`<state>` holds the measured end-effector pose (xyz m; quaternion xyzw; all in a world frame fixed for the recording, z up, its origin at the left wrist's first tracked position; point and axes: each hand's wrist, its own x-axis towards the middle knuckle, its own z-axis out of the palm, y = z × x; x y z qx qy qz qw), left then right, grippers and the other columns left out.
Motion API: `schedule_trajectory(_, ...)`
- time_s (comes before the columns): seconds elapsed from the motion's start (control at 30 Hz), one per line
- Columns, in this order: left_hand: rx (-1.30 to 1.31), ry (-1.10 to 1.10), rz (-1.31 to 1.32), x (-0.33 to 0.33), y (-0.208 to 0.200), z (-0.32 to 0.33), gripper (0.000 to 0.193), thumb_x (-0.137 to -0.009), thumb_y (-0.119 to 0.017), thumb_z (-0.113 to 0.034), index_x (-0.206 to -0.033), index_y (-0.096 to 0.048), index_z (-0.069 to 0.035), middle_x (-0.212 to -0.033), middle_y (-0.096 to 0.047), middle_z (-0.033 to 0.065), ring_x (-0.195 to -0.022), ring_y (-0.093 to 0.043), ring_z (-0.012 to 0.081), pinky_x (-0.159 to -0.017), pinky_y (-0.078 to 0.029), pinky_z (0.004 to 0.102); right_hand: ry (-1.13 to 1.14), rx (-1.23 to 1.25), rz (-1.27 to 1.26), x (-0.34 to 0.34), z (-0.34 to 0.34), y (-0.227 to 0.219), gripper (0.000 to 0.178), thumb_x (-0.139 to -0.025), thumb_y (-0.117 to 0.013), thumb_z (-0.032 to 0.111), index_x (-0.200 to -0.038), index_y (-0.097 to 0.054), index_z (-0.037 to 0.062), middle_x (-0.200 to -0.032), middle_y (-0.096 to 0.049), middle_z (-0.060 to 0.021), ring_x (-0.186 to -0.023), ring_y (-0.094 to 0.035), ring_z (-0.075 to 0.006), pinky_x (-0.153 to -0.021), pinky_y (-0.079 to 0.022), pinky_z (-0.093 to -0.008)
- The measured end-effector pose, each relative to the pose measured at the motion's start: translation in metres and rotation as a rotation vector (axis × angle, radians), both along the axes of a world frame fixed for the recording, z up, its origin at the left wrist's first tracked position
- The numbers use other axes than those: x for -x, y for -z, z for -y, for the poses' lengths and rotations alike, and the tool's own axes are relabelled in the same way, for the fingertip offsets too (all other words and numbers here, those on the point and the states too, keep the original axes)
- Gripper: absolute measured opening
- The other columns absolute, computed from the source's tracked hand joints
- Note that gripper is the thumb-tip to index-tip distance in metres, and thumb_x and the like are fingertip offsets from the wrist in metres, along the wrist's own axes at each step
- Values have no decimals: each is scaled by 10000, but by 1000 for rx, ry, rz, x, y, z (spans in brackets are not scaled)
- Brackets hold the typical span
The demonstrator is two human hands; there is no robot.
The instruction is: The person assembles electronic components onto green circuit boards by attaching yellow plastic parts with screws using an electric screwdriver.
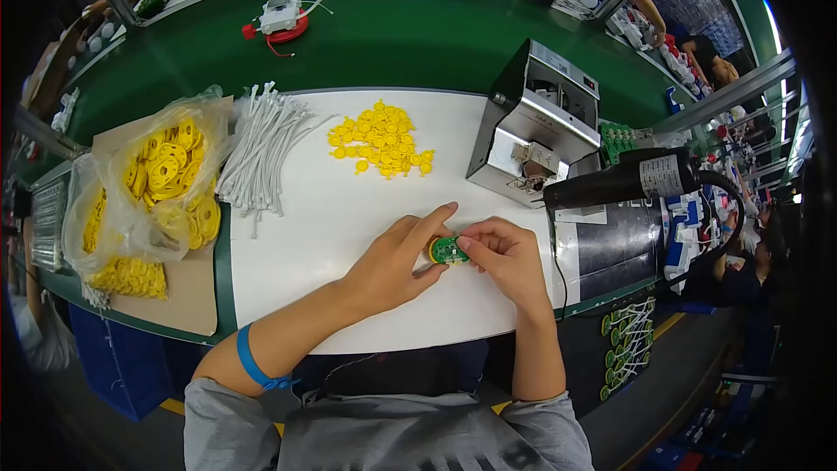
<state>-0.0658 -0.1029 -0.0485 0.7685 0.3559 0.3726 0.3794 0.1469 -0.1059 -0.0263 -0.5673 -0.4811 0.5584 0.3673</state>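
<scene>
Between my two hands, over the white work surface (349, 227), is a small green circuit board (446, 250) with a yellow edge showing at its left side. My left hand (397, 262) grips the board from the left, index finger stretched along its far side and thumb at its near side. The fingertips of my right hand (501, 253) pinch the board's right edge; whether a smaller part sits in them is hidden. Beyond my hands lies a loose pile of small yellow plastic parts (379, 135). A bundle of white cable ties or wires (261, 153) rests to its left.
At left, clear bags of yellow discs (166, 166) sit on cardboard (196, 296). A metal machine (536, 131) stands at right, with a black handheld tool (610, 183) and its cable beside it. A white-and-red assembly (286, 17) lies on the green belt (392, 35). Other people work farther off.
</scene>
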Motion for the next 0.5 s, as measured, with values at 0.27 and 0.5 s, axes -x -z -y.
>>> schedule_trajectory(0.27, 15, 16, 90, 0, -4, 1, 808, -789, -788, -10, -1493, -397, -66, -1179, -654, 129, -1042, -641, 271, -914, -553, 366, -211, 134, -71, -7, 2, -11, 218, -977, -651, 101, -1146, -648, -36, -820, -683, -57, -599, -588, -60, -511, -452, -206)
schedule_trajectory(0.5, 377, 96, 421, -13, 4, -2, 658, -878, -763, -56, -1455, -448, -37, -1181, -655, 114, -1097, -644, 204, -942, -558, 343, -133, -32, -175, -20, 3, 5, 173, -989, -634, 111, -1086, -644, -32, -812, -683, -56, -586, -584, -55, -501, -439, -196)
